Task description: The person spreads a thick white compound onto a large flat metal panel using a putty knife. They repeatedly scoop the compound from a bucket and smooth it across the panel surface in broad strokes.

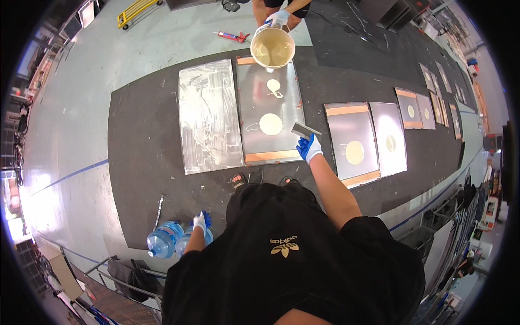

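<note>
My right hand [310, 148], in a white and blue glove, is closed on a flat grey trowel [306, 131] beside the right edge of a metal panel [265, 147]. Two cream-coloured puddles, a large one [271, 124] and a smaller one [273, 85] with a trailing loop, lie on that panel. Over its far end a co-worker's gloved hand [278, 18] holds a tilted bucket [272, 50] with pale residue inside. My left hand [201, 221], gloved the same way, hangs low at my side with loose fingers and nothing visible in it, above blue water bottles [165, 239].
Left of the panel lies another panel [210, 119] smeared with white. To the right, more panels [346, 127] bear round cream puddles on the dark mat [146, 135]. A red caulking gun [234, 37] and a yellow cart [135, 12] are at the far side.
</note>
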{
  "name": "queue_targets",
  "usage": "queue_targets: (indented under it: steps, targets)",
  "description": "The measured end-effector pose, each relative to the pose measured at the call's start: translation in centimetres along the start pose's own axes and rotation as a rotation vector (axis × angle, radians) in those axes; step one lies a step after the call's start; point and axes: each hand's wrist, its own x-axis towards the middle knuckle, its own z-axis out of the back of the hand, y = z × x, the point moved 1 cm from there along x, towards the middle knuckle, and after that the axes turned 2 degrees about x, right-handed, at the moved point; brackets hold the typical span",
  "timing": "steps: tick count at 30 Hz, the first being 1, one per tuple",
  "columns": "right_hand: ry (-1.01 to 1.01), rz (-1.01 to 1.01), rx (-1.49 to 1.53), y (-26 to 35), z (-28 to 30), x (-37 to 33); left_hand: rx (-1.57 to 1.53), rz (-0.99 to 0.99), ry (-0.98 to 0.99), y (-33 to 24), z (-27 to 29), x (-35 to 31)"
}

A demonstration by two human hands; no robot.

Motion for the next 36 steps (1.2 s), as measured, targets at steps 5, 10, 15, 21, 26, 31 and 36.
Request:
queue_targets:
  steps: [5,10,15,21,26,31,36]
  targets:
    - [0.023,-0.011,-0.023,-0.8,-0.5,-0.1,-0.376,-0.004,0.238,5.7,1.9,-2.9]
    - [0.009,-0.003,-0.059,-1.9,-0.9,-0.2,0.096,0.007,0.071,7.1,0.1,-2.7]
    - [-0.043,-0.016,-0.093,-3.1,-0.6,0.3,-0.238,0.039,0.27,3.0,0.4,0.6]
    - [0.012,-0.018,-0.12,-3.9,-0.1,0.1,-0.217,-0.116,0.111,-3.7,-0.4,0.1]
    - [-0.001,-0.004,-0.114,-3.7,-0.1,-0.7,-0.187,-0.118,0.064,-6.0,-1.7,-1.7]
    - [0.006,-0.017,-0.059,-3.7,0.1,-1.1,-0.227,-0.061,0.121,-4.8,-2.1,-1.6]
    - [-0.034,-0.015,-0.008,-3.2,0.9,-0.9,-0.254,-0.011,0.119,-3.6,-1.5,-1.7]
